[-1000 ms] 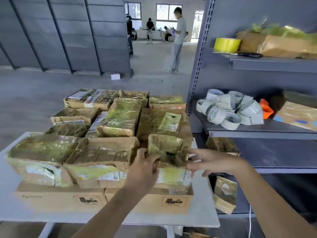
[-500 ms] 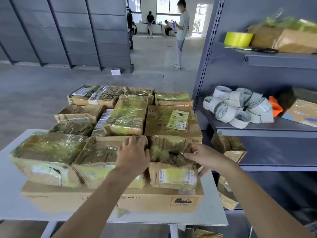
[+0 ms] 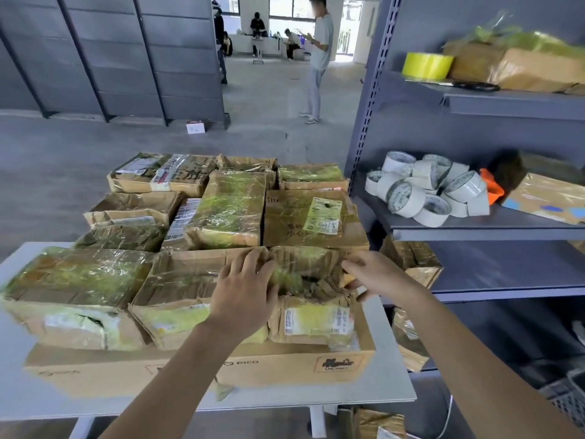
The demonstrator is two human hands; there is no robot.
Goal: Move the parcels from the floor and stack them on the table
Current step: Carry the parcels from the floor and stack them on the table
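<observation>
Placement step, judged close to its end. Small parcel (image 3: 311, 315) sitting at front right of the upper layer on the table (image 3: 391, 386), on top of the flat carton (image 3: 285, 370) with PICO print, touching the neighbour parcel (image 3: 177, 289) on its left side. Wrapped in crumpled yellowish tape, top face dented, so probably soft and easy to deform under pressure.

Left hand (image 3: 243, 296) laid over the left top edge of the small parcel, fingers nearly straight and spread, pressing and not clasping. Right hand (image 3: 375, 275) at the right far corner, fingers on top and thumb lower at the side, pinching the cardboard edge there.

Next, by judgement only: push the small parcel snug against the neighbour parcel and the bigger box (image 3: 313, 217) behind, check for square seating on the flat carton, then lift both hands away without dragging the tape. After this, turn and bend for another one; at least one more parcel (image 3: 380, 423) visible low under the table, near its leg. Number left on the floor outside of view: cannot tell.

Risk to keep in mind: right side of the stack close to the table border, beside the shelf rack (image 3: 474, 231) with white tape rolls (image 3: 424, 191); too strong a push to the right, and possible slide off.
</observation>
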